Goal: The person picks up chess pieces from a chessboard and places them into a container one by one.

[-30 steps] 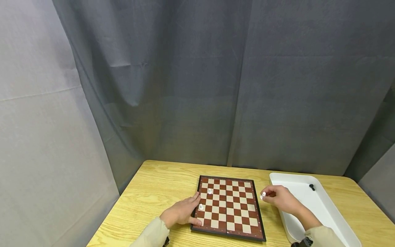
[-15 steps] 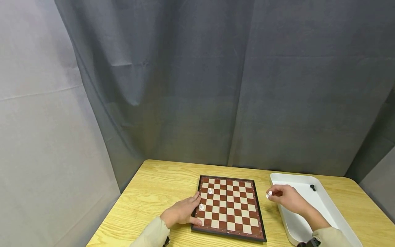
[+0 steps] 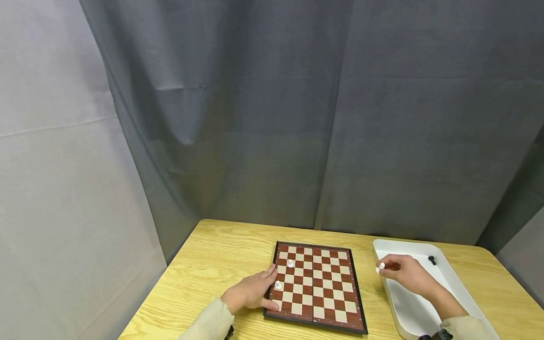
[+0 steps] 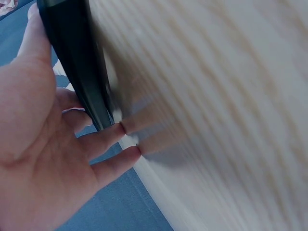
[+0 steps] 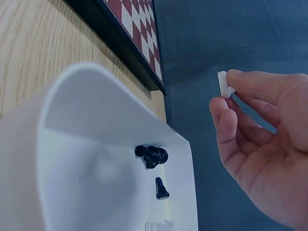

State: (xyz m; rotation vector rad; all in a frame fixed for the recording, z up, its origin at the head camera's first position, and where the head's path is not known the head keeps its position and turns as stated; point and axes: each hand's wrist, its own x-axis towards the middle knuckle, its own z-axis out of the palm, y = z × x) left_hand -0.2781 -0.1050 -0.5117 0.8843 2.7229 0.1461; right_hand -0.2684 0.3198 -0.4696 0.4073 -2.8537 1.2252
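My left hand point(image 3: 254, 289) rests against the left edge of a red-and-cream chessboard point(image 3: 337, 293), fingers and thumb extended. In the left wrist view the fingertips of my left hand point(image 4: 53, 139) touch the tabletop beside the board's dark side point(image 4: 72, 53). My right hand point(image 3: 405, 274) pinches a small white chess piece point(image 5: 223, 84) between thumb and fingers, above the near-left part of a white tray point(image 3: 418, 309). Its exact kind is partly hidden by the fingers. Two white chess pieces stand on the board's left half, one farther back point(image 3: 290, 263) and another near the left edge point(image 3: 278, 285).
Black chess pieces point(image 5: 153, 156) lie inside the tray, with a pale white piece point(image 5: 160, 226) at the bottom of the right wrist view. The wooden table point(image 3: 229, 250) reaches back to a grey curtain point(image 3: 263, 141). A strip of table separates board and tray.
My right hand has moved right, from beside the board to over the tray's left rim, still pinching the white chess piece. The left hand stays on the board's edge.
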